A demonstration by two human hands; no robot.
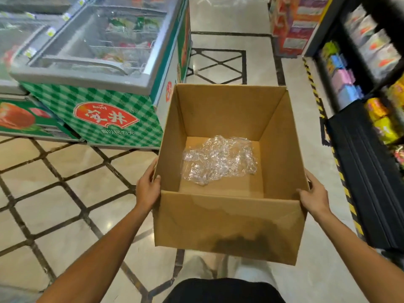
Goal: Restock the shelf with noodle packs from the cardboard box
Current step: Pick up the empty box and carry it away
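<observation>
Both hands grip the box (227,226) over tiled floor (65,193), left hand (147,189) and right hand (313,196) curled round its sides. Only plastic wrap (220,159) lies inside. Freezer (91,62) on the left, shelf (371,84) on the right.

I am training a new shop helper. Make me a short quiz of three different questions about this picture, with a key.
1. True or false: noodle packs remain in the cardboard box.
2. What lies on the box floor? A) crumpled clear plastic B) a bottle C) a price gun
3. Fill in: the left hand and right hand both hold the box by its ___.

Key: 1 false; only the crumpled clear plastic is inside. 2 A. 3 sides.
</observation>
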